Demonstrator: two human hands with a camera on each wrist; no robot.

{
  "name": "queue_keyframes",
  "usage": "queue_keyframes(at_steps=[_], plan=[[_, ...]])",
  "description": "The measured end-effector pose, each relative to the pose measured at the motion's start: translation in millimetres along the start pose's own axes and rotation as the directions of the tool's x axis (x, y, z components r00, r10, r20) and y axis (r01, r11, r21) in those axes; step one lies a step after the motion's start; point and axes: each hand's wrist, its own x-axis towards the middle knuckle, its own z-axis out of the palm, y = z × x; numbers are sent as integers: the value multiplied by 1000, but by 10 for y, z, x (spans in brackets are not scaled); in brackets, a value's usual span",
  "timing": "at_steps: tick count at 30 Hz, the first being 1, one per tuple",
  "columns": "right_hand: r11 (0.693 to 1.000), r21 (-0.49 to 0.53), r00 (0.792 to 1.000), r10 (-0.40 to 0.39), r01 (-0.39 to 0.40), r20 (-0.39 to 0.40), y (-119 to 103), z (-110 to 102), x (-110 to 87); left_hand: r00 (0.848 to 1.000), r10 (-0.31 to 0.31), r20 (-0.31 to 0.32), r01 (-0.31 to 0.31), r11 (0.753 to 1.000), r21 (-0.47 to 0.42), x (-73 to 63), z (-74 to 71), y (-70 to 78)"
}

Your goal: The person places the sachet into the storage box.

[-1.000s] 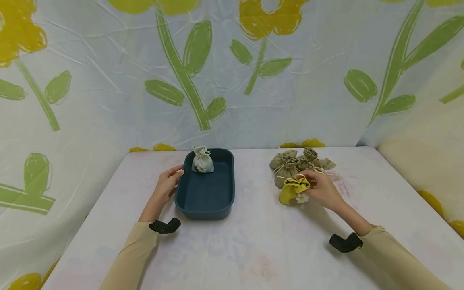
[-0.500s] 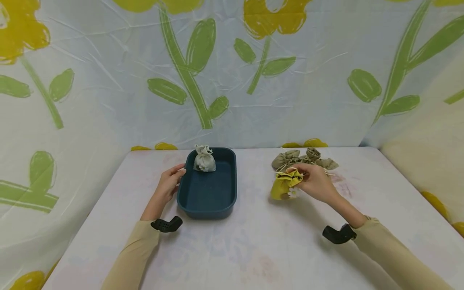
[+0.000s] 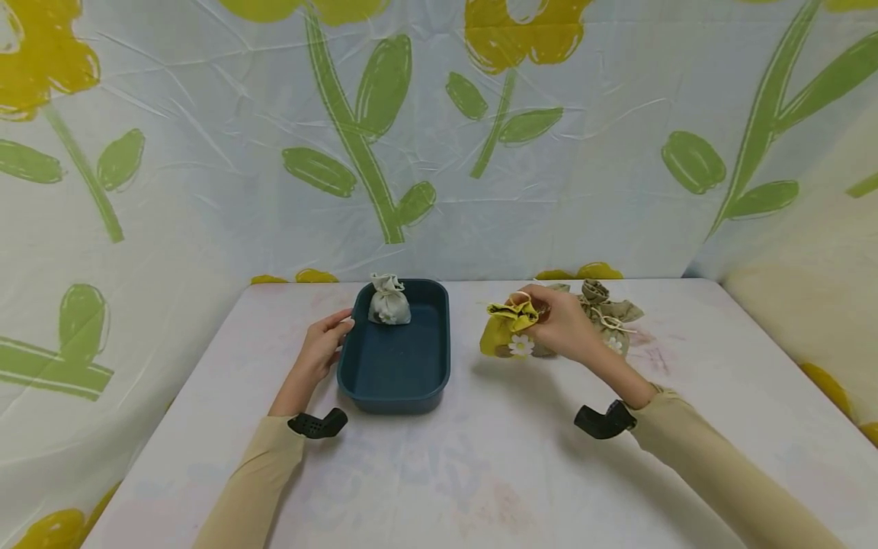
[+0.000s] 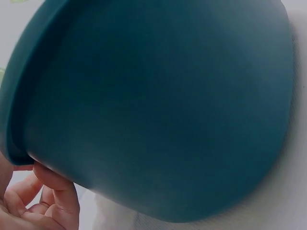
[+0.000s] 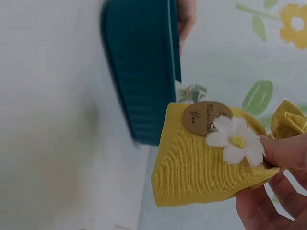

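Note:
At its gathered neck, my right hand [image 3: 562, 322] pinches a yellow drawstring pouch [image 3: 506, 335] and holds it above the table. The right wrist view shows a white fabric daisy [image 5: 235, 140] and a round brown label [image 5: 204, 117] on the pouch. My left hand [image 3: 322, 345] grips the left rim of a dark blue rectangular tub [image 3: 394, 404]; in the left wrist view its fingers [image 4: 57, 187] curl under the rim. Inside the tub, at the back left, sits an off-white drawstring pouch [image 3: 389, 303].
Several khaki drawstring pouches [image 3: 620, 311] lie together at the back right, partly hidden behind my right hand. A floral cloth wall [image 3: 549, 229] stands behind the pale table [image 3: 446, 480].
My right hand has lifted the yellow pouch from beside the khaki pouches and carried it left toward the tub. The left hand stays at the rim.

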Motion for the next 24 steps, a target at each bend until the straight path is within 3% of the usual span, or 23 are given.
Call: queue_keyframes(at_steps=[9,16,24], plan=[[999,-34,1000,10,-10,-1,-259,94,242,1000,0,-7,0,1000,-6,1,3,-5],[999,-9,999,-50,50,-4,-420,228,436,1000,-1,-16,1,1000,-19,2,8,-5],[998,-30,997,-62,61,-37,-463,429,642,1000,1,-15,-2,1000,-30,-3,19,-7]])
